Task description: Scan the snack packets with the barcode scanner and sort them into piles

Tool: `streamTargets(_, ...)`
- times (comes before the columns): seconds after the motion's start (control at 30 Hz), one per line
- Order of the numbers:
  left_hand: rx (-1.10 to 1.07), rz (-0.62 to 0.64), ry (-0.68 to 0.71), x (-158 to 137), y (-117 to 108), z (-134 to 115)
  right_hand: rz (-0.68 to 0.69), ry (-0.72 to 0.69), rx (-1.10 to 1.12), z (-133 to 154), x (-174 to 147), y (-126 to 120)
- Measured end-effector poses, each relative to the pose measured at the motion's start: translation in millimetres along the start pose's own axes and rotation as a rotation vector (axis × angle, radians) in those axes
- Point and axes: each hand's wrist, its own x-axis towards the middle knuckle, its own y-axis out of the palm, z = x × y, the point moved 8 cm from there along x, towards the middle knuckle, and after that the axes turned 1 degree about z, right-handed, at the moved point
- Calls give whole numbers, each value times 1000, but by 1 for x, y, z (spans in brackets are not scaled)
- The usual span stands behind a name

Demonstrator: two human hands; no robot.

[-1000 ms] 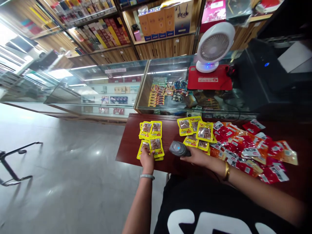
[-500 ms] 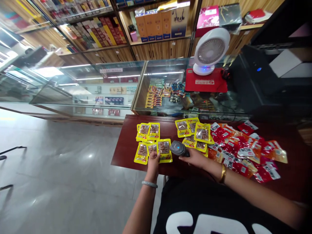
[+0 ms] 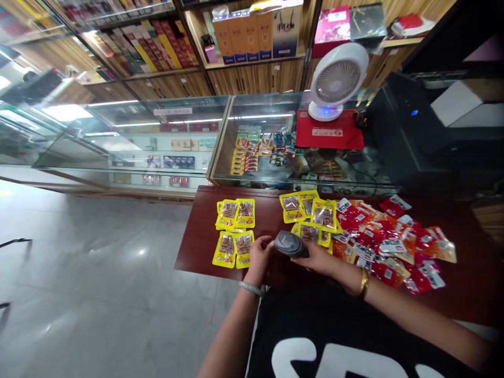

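Note:
My right hand grips a dark grey handheld barcode scanner above the table, its head facing left. Close to the scanner's left side is my left hand, fingers loosely bent and apart, with nothing seen in it. Beside that hand, on its left, lie yellow snack packets with clear windows over brown pieces, grouped in two clusters. More yellow packets lie beyond and beneath the scanner. Whether my left fingers touch the scanner is hard to tell.
Red and orange snack packets are heaped on the right of the dark red table. Behind stands a glass display counter, with a white fan on a red mat. A black machine stands at the right.
The yellow packet in my left hand has been let go, onto the left group. My left hand has moved right, toward the scanner. The scanner's blue light no longer shows.

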Motion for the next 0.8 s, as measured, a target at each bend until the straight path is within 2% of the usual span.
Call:
streamTargets(0.07, 367, -310, -43, -7, -39, 4, 28, -10, -5, 1, 2, 2)
streamTargets(0.1, 526, -426, -89, -13, -56, 7, 40, -11, -6, 2, 2, 3)
streamTargets(0.17, 740, -523, -199, -20, -79, 16, 54, -7, -17, 2, 4, 5)
streamTargets(0.23, 846, -488, -294, -20, -87, 27, 70, 1, -39, 2, 5, 7)
streamTargets(0.33, 857, -332, -348, -13, -80, 38, 94, 9, -61, 3, 5, 9)
streamTargets(0.47, 565, -157, -313, -4, -56, 48, 81, 13, -37, -2, 7, 7)
streamTargets(0.6, 296, -132, -240, 0, -45, 51, 65, -1, -21, -8, 7, 4)
streamTargets(0.8, 269, -157, -234, 2, -43, 47, 21, -25, 35, -7, 4, -2)
